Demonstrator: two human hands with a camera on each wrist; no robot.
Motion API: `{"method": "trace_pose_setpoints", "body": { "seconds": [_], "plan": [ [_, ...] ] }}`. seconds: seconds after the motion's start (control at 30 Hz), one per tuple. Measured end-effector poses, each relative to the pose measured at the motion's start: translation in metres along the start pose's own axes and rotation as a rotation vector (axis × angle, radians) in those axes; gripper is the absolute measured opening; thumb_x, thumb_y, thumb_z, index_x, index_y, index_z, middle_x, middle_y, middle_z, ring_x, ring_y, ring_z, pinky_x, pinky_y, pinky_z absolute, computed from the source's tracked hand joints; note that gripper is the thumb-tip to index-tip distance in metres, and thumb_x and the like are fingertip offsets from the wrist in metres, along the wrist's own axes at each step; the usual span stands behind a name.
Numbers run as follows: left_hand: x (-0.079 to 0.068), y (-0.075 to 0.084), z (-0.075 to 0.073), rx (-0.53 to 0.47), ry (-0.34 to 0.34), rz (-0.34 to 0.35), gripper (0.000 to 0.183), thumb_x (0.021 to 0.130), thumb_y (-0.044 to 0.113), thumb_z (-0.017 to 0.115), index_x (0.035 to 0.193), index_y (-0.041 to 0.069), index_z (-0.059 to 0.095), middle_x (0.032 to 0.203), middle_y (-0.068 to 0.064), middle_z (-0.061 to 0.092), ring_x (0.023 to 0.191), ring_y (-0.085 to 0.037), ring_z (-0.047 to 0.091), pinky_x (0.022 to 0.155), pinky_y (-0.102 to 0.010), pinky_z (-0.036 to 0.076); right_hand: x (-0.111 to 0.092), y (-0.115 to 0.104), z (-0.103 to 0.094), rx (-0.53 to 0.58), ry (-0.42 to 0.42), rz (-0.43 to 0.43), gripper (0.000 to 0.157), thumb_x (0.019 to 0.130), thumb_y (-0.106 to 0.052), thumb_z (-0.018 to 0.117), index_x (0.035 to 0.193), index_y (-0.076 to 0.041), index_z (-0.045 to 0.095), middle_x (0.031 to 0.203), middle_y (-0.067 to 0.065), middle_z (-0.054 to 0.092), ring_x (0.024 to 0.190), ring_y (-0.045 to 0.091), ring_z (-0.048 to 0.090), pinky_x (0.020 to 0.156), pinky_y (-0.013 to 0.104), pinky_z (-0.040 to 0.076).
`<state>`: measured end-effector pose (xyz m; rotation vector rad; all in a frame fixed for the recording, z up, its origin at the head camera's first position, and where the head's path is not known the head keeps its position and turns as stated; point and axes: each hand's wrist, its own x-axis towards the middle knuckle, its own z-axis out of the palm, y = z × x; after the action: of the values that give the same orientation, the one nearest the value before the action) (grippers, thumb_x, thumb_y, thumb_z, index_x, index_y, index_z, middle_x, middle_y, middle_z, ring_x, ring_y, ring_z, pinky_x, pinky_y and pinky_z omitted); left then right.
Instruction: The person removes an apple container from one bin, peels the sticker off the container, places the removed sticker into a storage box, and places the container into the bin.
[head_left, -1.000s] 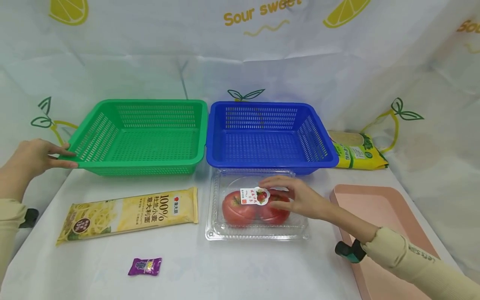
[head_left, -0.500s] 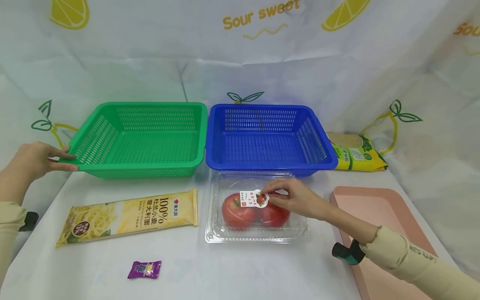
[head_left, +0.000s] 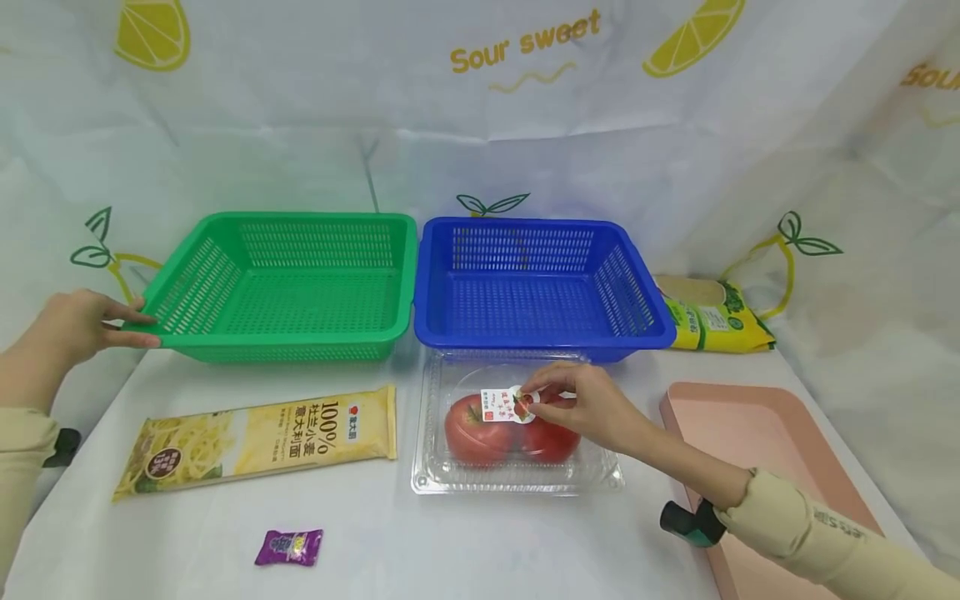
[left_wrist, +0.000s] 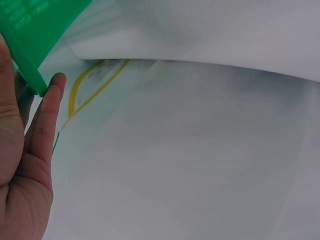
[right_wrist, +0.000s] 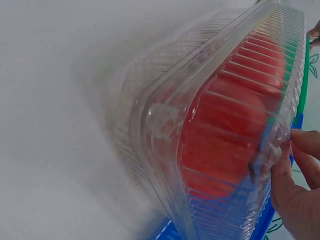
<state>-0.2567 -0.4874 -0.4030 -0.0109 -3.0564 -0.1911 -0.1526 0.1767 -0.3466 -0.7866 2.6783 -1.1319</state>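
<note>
In the head view, my left hand [head_left: 90, 327] grips the near left corner of a green basket [head_left: 292, 340], thumb and fingers on either side of its rim. The left wrist view shows that hand [left_wrist: 30, 145] at the basket's corner [left_wrist: 33, 80]. My right hand [head_left: 588, 407] is over a clear plastic box [head_left: 517, 482] holding red fruits [head_left: 476, 437] that look like apples. Its thumb and forefinger pinch the right end of a white label [head_left: 500, 406] on the lid. In the right wrist view, the fingertips of that hand [right_wrist: 297, 175] meet at the lid's top; the label is hidden there.
A blue basket [head_left: 543, 342] stands beside the green one, behind the box. Spaghetti in a yellow pack [head_left: 262, 442] lies left, with a small purple packet [head_left: 289, 547] in front. A pink tray [head_left: 750, 417] is at right; a yellow-green bag [head_left: 712, 321] lies behind it.
My right hand's fingers have come down from above the box and closed together at the label's right end. My left hand stays on the green basket's corner. The head view has tilted slightly upward.
</note>
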Motion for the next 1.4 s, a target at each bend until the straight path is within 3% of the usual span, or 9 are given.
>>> {"method": "trace_pose_setpoints", "body": {
  "seconds": [0.27,0.73,1.03,1.2,1.4],
  "plan": [
    [-0.002,-0.004,0.006,-0.049,0.009,-0.019,0.106,0.050,0.087,0.053,0.102,-0.003,0.072,0.121,-0.036,0.051,0.090,-0.050,0.051,0.071,-0.063,0.043,-0.002,0.002,0.003,0.008,0.021,0.034,0.017,0.085,0.000,0.071,0.102,-0.002,0.073,0.092,0.005,0.072,0.080,0.016,0.061,0.073,0.024,0.055],
    [-0.001,-0.006,0.004,-0.037,0.012,0.001,0.104,0.053,0.086,0.054,0.104,-0.003,0.071,0.125,-0.034,0.049,0.098,-0.057,0.048,0.075,-0.067,0.041,0.001,0.004,-0.002,0.157,-0.032,0.143,0.020,0.087,-0.006,0.070,0.106,-0.001,0.072,0.096,0.008,0.072,0.082,0.018,0.063,0.071,0.021,0.054],
    [0.003,-0.014,0.009,-0.038,0.014,-0.004,0.102,0.054,0.085,0.057,0.105,-0.002,0.071,0.123,-0.034,0.050,0.096,-0.055,0.050,0.073,-0.067,0.042,0.004,0.007,-0.011,0.444,-0.084,0.293,0.028,0.090,-0.004,0.067,0.115,0.008,0.065,0.106,0.019,0.069,0.089,0.023,0.067,0.079,0.034,0.056],
    [0.004,-0.016,0.010,-0.035,0.020,0.004,0.099,0.055,0.084,0.059,0.104,-0.001,0.072,0.123,-0.034,0.051,0.092,-0.050,0.052,0.071,-0.063,0.043,0.002,0.011,-0.014,0.498,-0.084,0.308,0.031,0.090,-0.007,0.067,0.117,0.009,0.063,0.113,0.020,0.066,0.096,0.022,0.065,0.083,0.033,0.054],
    [0.004,-0.013,0.008,-0.042,0.018,0.004,0.102,0.054,0.086,0.056,0.104,-0.002,0.072,0.122,-0.035,0.051,0.095,-0.053,0.050,0.072,-0.065,0.042,-0.003,0.016,-0.018,0.548,-0.096,0.320,0.036,0.090,-0.011,0.067,0.119,0.010,0.061,0.121,0.020,0.062,0.103,0.022,0.061,0.088,0.032,0.052]
  ]
}}
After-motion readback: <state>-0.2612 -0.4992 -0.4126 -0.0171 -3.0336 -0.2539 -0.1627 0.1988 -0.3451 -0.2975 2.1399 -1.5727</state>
